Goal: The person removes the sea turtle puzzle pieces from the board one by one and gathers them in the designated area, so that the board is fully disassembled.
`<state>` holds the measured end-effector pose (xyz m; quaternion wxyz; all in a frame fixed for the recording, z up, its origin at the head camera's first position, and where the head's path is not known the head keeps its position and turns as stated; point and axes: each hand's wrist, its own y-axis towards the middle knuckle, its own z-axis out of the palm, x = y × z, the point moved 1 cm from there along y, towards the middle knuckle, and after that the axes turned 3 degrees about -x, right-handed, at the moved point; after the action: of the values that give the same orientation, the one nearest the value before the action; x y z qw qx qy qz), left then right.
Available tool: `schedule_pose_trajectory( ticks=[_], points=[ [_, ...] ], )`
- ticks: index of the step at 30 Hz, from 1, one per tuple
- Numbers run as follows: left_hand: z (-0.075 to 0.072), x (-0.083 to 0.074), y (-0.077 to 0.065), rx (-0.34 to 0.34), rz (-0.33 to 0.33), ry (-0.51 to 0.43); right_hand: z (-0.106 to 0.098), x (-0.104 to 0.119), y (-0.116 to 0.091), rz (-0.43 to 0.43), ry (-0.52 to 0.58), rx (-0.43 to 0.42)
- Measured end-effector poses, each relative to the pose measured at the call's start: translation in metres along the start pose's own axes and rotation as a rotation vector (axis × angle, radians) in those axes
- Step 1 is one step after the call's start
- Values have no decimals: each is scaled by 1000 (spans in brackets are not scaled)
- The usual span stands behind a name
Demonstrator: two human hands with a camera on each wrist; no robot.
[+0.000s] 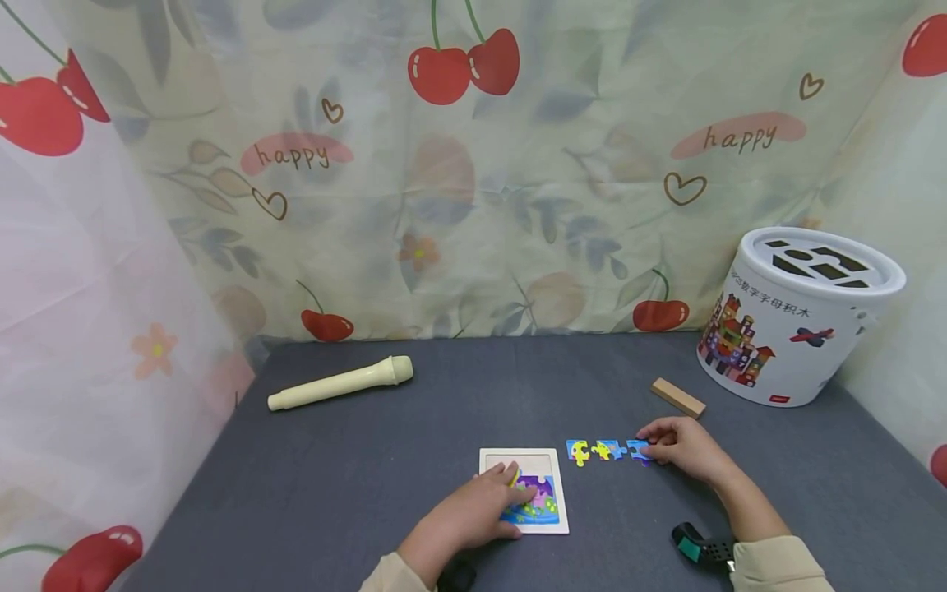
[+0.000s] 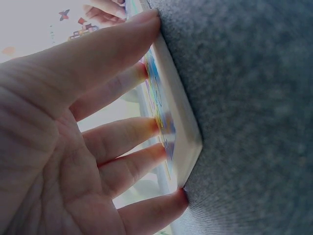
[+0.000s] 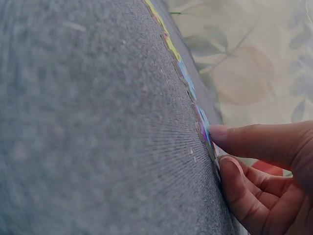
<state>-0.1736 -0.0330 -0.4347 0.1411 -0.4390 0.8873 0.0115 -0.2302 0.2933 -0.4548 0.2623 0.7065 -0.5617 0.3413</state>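
"How far was the puzzle?"

"Partly done, I would judge. The tray (image 1: 543,463) was at the lower middle of the frame. Its lower part carried joined picture pieces (image 1: 546,515), but the upper part showed bare base. What the left hand (image 1: 473,508) covered, I could not tell; it rested there with its fingers spread."

"And what was left?"

"What looked like three loose pieces (image 1: 609,450) lay in a row, just right of the tray. The right hand (image 1: 686,448) pinched the rightmost piece (image 1: 635,448), which was not yet placed. Beyond, toward the right edge, stood a white tub (image 1: 777,329)."
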Motion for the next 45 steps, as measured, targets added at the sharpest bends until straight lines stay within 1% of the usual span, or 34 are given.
schedule_pose_trajectory(
  ticks=[3, 8, 11, 19, 24, 28, 31, 34, 39, 43, 45],
  points=[
    [0, 0, 0, 5, -2, -3, -1, -1, 0, 10, -18, 6],
    [-1, 0, 0, 9, -5, -4, -2, 0, 0, -11, -27, 52],
    [-2, 0, 0, 10, -8, -2, -1, 2, 0, -21, -38, 59],
    [-3, 0, -1, 13, -13, -6, -1, 3, 0, -31, -43, 51],
    [-1, 2, -1, 10, -5, -5, -3, 7, -2, -9, -45, 32],
    [0, 8, -4, 26, -25, -64, -1, 19, -3, -25, -82, 3],
    [-1, 16, -8, 9, -29, -111, 6, 31, -1, -55, -105, -6],
    [-2, 25, -12, -3, -41, -147, 15, 43, 4, -90, -109, 6],
    [-6, 36, -15, 31, -104, -229, 34, 60, 16, -143, -112, 47],
    [-6, 40, -15, 43, -115, -249, 50, 73, 24, -161, -95, 95],
    [-5, 42, -14, 46, -111, -250, 58, 80, 27, -186, -92, 124]
  ],
)
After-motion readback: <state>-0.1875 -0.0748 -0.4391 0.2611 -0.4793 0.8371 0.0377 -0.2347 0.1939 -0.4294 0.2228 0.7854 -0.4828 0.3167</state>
